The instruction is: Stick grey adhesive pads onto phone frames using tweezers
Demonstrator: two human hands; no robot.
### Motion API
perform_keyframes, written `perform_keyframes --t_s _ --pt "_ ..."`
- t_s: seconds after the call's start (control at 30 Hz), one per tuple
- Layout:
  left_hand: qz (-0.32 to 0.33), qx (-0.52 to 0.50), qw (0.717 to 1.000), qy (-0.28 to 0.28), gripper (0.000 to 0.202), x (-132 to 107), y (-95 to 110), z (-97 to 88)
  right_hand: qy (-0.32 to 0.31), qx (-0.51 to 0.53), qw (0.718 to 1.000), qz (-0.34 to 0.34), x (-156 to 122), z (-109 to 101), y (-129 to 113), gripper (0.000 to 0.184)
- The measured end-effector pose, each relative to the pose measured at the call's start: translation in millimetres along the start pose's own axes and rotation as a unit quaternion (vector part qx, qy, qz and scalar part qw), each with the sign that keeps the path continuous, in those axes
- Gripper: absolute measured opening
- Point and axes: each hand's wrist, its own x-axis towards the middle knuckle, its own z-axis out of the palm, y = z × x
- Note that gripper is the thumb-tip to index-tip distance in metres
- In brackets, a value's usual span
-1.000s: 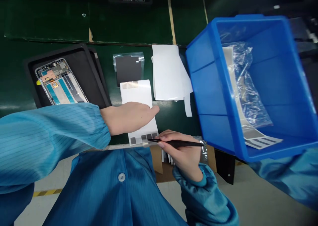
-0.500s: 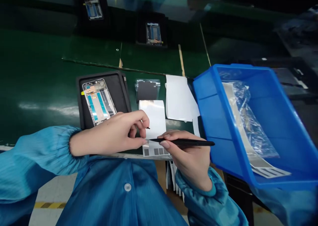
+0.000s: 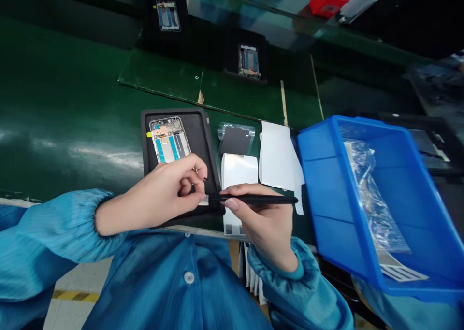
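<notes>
My left hand is pinched over the near right corner of a black tray, thumb and fingers closed on a small pale piece I cannot make out. My right hand grips black tweezers whose tip meets the left fingers. An opened phone frame with blue strips lies in the tray. A white liner sheet with small grey pads at its near end lies just right of the tray, partly under my right hand.
A blue bin holding a plastic bag and sticker sheets stands at the right. A bagged dark sheet and white paper lie between tray and bin. Two more trays with phones sit farther back on the green belt.
My left hand lifted off the liner sheet, closed into a pinch and moved left over the tray corner. The tweezers followed to meet it. The view tilted up.
</notes>
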Motion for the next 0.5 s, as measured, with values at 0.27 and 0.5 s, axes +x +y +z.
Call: perform_keyframes --t_s 0.27,0.5 --pt "0.008 0.026 0.999 0.044 0.023 -3 -6 -12.6 0.014 -0.016 1.0 0.022 5 10 6 0.015" --pt "0.084 0.192 0.938 0.277 0.031 -6 -37 -48.3 0.014 -0.067 0.998 0.009 51 24 3 0.011"
